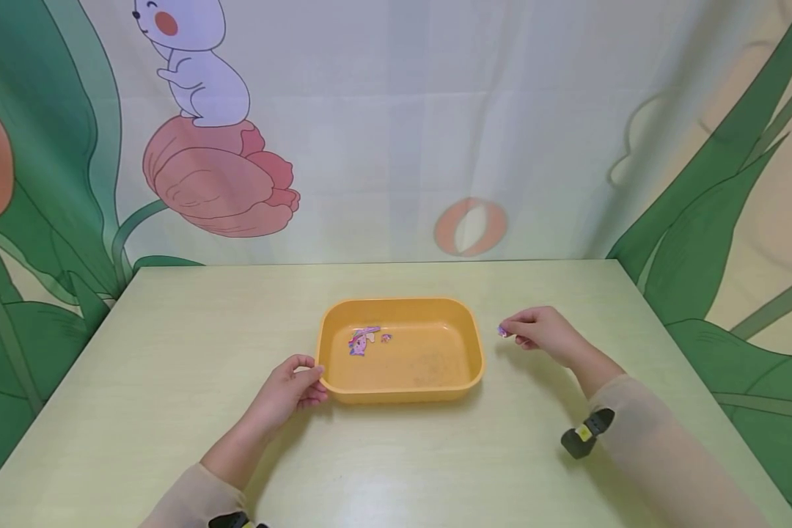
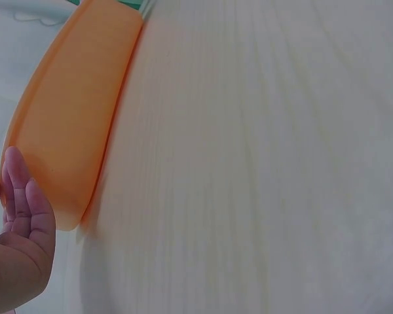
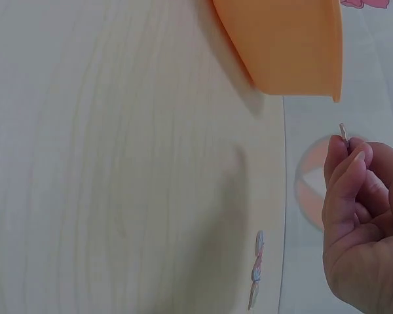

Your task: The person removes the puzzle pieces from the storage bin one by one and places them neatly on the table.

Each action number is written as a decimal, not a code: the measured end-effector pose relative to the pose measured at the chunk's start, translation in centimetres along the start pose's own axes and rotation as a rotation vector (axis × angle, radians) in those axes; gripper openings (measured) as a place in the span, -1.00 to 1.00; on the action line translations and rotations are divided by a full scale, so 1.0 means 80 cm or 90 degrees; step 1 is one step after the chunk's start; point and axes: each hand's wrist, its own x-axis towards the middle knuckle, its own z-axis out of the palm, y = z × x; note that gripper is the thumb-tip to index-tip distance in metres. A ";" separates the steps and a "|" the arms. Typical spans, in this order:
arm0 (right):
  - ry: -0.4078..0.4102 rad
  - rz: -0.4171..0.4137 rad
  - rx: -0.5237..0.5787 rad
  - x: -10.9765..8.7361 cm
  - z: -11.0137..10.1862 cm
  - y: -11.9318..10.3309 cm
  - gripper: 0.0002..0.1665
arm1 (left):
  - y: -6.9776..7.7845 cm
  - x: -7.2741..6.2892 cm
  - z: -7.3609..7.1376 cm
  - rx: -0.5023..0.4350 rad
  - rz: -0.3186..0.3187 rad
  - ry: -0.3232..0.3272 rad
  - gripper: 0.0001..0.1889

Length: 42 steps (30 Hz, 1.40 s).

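A yellow-orange plastic tray (image 1: 429,394) stands on the table. At its left front corner my left hand (image 1: 292,385) grips the rim, thumb on top and fingers against the outer wall (image 2: 72,111). Inside the tray, toward the left, lie a flat purple-and-pink cartoon cutout (image 1: 359,343) and a smaller piece (image 1: 386,338) beside it. Right of the tray, my right hand (image 1: 546,334) pinches a small, thin purple-and-white piece (image 1: 502,331) between thumb and fingertips, held above the table. The right wrist view shows that piece (image 3: 344,132) edge-on.
Another slim pink-and-blue piece (image 3: 257,269) lies on the table below my right hand in the right wrist view. The pale wooden table (image 1: 171,352) ends at a curtain (image 1: 369,147) printed with a cartoon animal and flowers. A dark camera (image 1: 587,434) sits on the right sleeve.
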 end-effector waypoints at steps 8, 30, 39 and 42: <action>0.008 0.022 -0.027 -0.003 -0.010 0.010 -0.59 | 0.000 0.000 -0.001 0.005 0.000 0.000 -0.76; 0.045 0.050 0.000 -0.006 -0.039 0.037 -0.52 | -0.001 0.002 -0.001 0.008 -0.005 0.006 -0.76; 0.073 0.073 -0.024 -0.003 -0.053 0.053 -0.49 | -0.003 0.003 -0.002 0.003 -0.007 0.005 -0.77; 0.082 0.069 -0.032 -0.004 -0.058 0.056 -0.50 | -0.003 0.003 -0.002 0.001 -0.007 0.005 -0.77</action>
